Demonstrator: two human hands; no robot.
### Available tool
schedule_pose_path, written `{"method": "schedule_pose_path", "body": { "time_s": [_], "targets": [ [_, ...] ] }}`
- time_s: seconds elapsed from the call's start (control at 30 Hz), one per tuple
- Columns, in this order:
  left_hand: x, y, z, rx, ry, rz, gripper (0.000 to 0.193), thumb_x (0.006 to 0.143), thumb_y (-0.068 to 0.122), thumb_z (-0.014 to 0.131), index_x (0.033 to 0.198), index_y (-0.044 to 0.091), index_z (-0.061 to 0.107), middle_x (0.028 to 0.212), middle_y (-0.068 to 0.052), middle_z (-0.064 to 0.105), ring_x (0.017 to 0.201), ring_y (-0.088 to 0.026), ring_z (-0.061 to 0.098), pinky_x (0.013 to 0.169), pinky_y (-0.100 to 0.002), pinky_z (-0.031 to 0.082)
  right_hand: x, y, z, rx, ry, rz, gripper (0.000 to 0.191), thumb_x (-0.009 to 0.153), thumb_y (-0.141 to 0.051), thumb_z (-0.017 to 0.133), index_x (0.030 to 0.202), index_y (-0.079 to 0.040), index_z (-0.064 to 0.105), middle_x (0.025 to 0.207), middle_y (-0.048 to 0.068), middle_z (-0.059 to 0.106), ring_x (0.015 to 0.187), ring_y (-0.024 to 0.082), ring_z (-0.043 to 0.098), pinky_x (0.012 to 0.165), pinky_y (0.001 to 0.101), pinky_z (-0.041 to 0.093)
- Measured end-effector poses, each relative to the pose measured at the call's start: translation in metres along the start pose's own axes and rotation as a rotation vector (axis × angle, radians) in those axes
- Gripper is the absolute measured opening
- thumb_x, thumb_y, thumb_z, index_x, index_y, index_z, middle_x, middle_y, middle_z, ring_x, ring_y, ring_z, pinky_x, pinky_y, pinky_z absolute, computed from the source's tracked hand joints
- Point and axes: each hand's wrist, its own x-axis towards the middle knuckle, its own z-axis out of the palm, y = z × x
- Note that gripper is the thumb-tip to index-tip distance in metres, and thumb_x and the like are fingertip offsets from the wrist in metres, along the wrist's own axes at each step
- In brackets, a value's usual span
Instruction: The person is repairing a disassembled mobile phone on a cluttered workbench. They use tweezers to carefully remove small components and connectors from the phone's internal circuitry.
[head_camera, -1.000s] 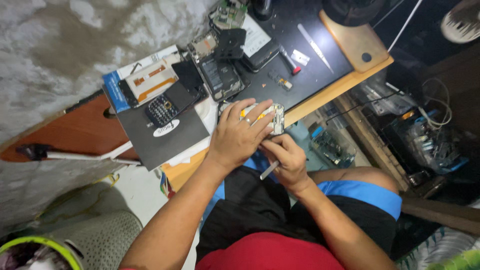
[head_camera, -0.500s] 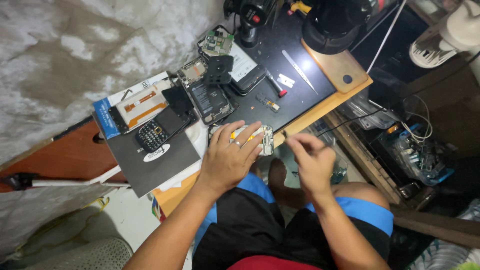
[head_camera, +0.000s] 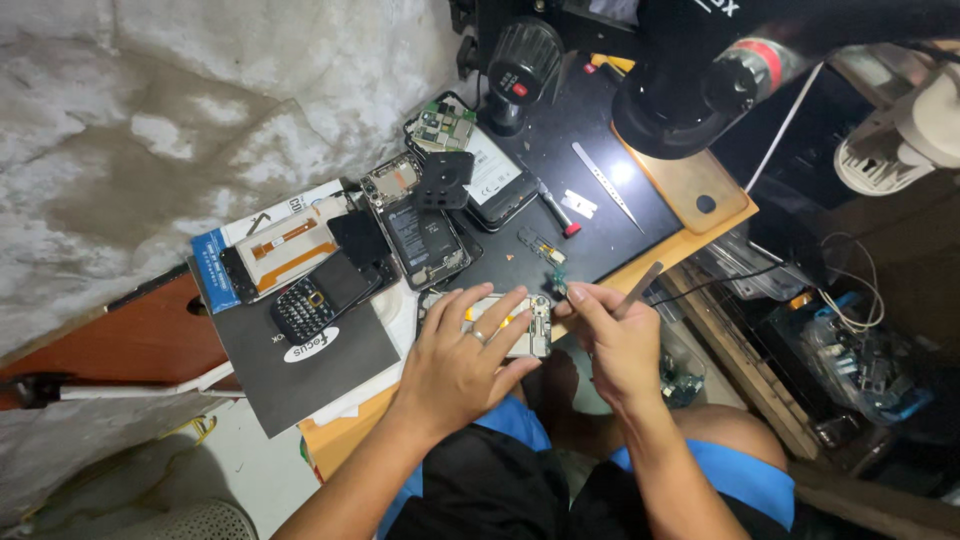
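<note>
Now L hand (head_camera: 462, 362) on opened phone (head_camera: 520, 325), R hand (head_camera: 618, 345) w/ tool (head_camera: 636, 291)

Looks like a tiny phone repair workshop: opened phones (head_camera: 425, 240) and a circuit board (head_camera: 440, 124) lie left of the black mat (head_camera: 620, 225) on the bench (head_camera: 690, 240), microscope (head_camera: 700, 70) above it.

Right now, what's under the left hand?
The left hand lies on an opened phone with yellow parts showing between the fingers. The palm hides most of it. The right hand holds a thin tool beside it.
</note>
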Motion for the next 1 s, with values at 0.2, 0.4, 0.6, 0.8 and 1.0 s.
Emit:
{"method": "schedule_pose_path", "body": {
  "time_s": [0.2, 0.4, 0.6, 0.8, 1.0],
  "targets": [
    [-0.001, 0.000, 0.002, 0.040, 0.001, 0.024, 0.046, 0.092, 0.039, 0.073, 0.127, 0.011, 0.069, 0.146, -0.005, 0.058, 0.131, -0.034, 0.052, 0.111, -0.052, 0.040, 0.001, 0.005, -0.004, 0.058, -0.032, 0.017, 0.023, 0.093, -0.016, 0.072, 0.104, 0.004, 0.074, 0.081, 0.007, 0.075, 0.055, 0.005, 0.049, 0.049, 0.0208, 0.034],
    [-0.003, 0.001, 0.002, 0.087, 0.008, 0.063, 0.049, 0.094, 0.038, 0.071, 0.132, 0.007, 0.065, 0.147, -0.007, 0.058, 0.132, -0.030, 0.053, 0.112, -0.052, 0.039, -0.004, 0.007, -0.002, 0.022, -0.058, -0.007, 0.022, 0.094, -0.014, 0.071, 0.106, 0.005, 0.073, 0.084, 0.007, 0.076, 0.064, 0.007, 0.060, 0.058, 0.0214, 0.044],
    [-0.006, 0.001, 0.003, 0.046, 0.034, 0.076, 0.060, 0.095, 0.036, 0.073, 0.144, 0.004, 0.055, 0.148, -0.010, 0.057, 0.134, -0.028, 0.053, 0.115, -0.051, 0.039, -0.014, 0.005, 0.004, -0.072, -0.121, -0.173, 0.018, 0.094, -0.006, 0.071, 0.108, 0.005, 0.075, 0.090, 0.008, 0.077, 0.079, 0.013, 0.070, 0.074, 0.0250, 0.056],
    [-0.009, -0.001, 0.004, -0.013, 0.059, 0.070, 0.063, 0.093, 0.036, 0.075, 0.144, 0.004, 0.054, 0.142, -0.006, 0.059, 0.131, -0.025, 0.054, 0.115, -0.051, 0.040, -0.025, 0.006, 0.004, -0.247, -0.139, -0.416, 0.015, 0.089, 0.001, 0.075, 0.104, 0.003, 0.076, 0.098, 0.004, 0.075, 0.086, 0.009, 0.068, 0.078, 0.0222, 0.055],
    [-0.012, -0.003, 0.006, -0.011, 0.101, 0.094, 0.045, 0.096, 0.021, 0.075, 0.136, 0.008, 0.062, 0.128, -0.002, 0.066, 0.121, -0.021, 0.061, 0.114, -0.049, 0.043, -0.026, 0.017, 0.005, -0.171, -0.113, -0.329, 0.018, 0.089, 0.003, 0.077, 0.107, 0.003, 0.076, 0.091, 0.002, 0.073, 0.080, 0.006, 0.063, 0.073, 0.0206, 0.052]
  ]
}}
